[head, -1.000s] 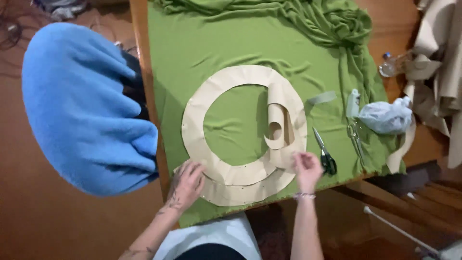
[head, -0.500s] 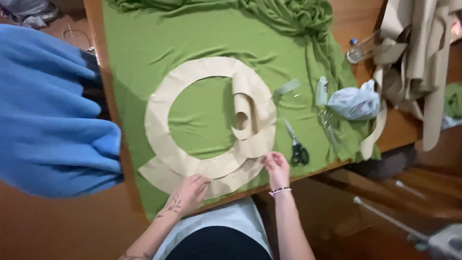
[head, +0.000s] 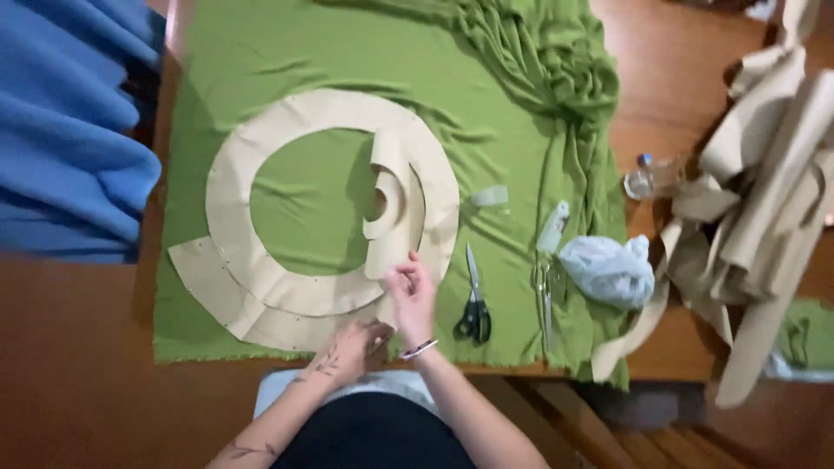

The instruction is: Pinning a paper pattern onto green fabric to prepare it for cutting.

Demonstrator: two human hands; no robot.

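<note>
The ring-shaped paper pattern [head: 261, 234] lies flat on the green fabric [head: 347, 52], near the counter's [head: 669, 69] near edge. It appears light, thin and crease-prone; hold it at an edge. The right hand [head: 413, 295] pinches the curled strip's [head: 391, 208] near end. The left hand [head: 352, 347] presses flat, open, on the near edge. Scissors [head: 473, 308] lie just right.
</note>
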